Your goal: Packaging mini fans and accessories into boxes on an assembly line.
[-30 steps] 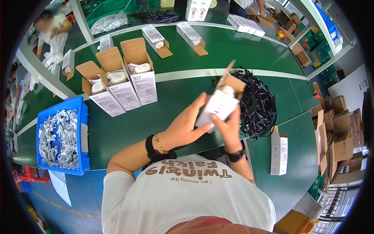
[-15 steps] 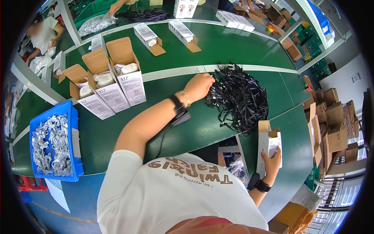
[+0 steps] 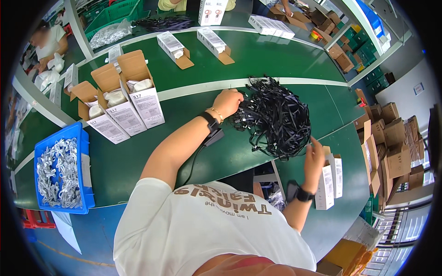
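A tangled heap of black straps point(image 3: 281, 122) with small pale clips lies on the green table in front of me. At its left edge my left hand point(image 3: 228, 103) is closed, its fingertips pinched on a black strap. My right hand point(image 3: 314, 162) is beside the heap's right side, with fingers extended and holding nothing. Its fingertips are close to the outer straps; whether they touch is unclear. Next to that wrist stand two narrow white boxes point(image 3: 324, 188), one with a brown flap up.
Three open white cartons point(image 3: 148, 109) with wrapped white items stand left of my arm. A blue bin point(image 3: 87, 184) holds coiled white cables. Across the table lie two opened boxes point(image 3: 170, 43), several white boxes point(image 3: 271, 26) and a frame post point(image 3: 79, 30). Other people work beyond.
My right hand has let go of the white box and moved up toward the heap. My left hand has shifted slightly left, still pinched at the straps. The view has shifted a little.
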The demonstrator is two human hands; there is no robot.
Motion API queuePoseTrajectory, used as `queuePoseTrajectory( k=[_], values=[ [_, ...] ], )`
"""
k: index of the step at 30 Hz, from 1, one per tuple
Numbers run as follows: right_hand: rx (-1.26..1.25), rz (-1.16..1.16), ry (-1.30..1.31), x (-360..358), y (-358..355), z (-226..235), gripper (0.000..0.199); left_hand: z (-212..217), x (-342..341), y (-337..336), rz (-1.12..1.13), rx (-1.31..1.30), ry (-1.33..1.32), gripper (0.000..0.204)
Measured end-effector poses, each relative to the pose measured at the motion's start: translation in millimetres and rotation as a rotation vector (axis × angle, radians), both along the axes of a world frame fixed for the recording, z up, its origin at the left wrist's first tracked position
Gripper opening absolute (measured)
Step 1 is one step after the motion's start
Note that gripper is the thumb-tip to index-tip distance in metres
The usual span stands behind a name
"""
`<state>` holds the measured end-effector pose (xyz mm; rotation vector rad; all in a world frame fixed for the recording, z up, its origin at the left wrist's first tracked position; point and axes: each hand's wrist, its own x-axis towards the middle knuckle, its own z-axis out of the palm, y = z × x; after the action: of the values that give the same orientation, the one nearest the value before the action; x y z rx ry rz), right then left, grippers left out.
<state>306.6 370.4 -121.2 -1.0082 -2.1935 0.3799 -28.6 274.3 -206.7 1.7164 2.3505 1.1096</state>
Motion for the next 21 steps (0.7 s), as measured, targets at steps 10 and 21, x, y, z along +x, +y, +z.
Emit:
queuePoseTrajectory(
  k=[10,21],
  values=[
    [0.197,0.135,-0.189,-87,44,-2,0.011,50,17,-96,-0.096,0.173,0.026,0.016],
    [0.229,1.051,0.181,-135,-117,71,0.006,105,75,-95,-0.680,0.452,-0.504,0.030]
  ],
)
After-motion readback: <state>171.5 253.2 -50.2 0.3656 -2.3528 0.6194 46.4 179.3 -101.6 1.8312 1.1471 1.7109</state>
